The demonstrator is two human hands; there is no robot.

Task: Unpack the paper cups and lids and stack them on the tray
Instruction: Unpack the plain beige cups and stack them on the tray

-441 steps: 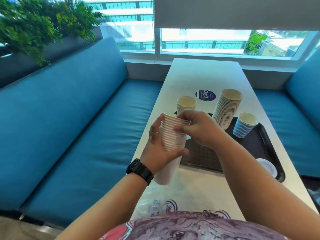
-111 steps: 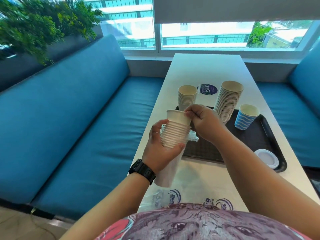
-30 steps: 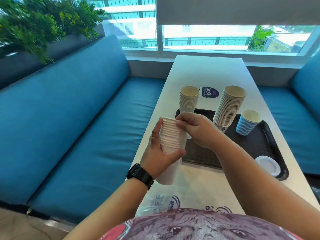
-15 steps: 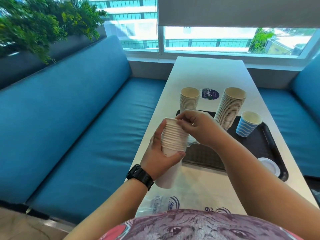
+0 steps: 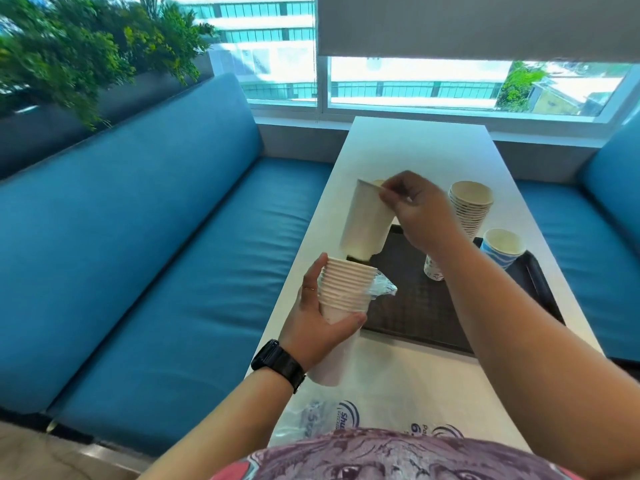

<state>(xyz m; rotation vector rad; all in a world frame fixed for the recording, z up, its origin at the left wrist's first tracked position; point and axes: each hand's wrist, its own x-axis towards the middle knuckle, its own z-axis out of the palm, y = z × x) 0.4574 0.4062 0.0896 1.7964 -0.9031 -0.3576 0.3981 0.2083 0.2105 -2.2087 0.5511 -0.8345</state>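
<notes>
White paper cup (image 5: pixel 363 220) pinched at its rim by our right hand (image 5: pixel 420 211), above the nested stack (image 5: pixel 343 292) our left hand (image 5: pixel 318 323) grips; we should carry it level onto the tray (image 5: pixel 426 306).

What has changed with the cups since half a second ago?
The right hand has pulled one white cup up out of the sleeve stack and carries it toward the tray, pinching its rim. The left hand still grips the stack; the tall stack and striped cup stayed.
</notes>
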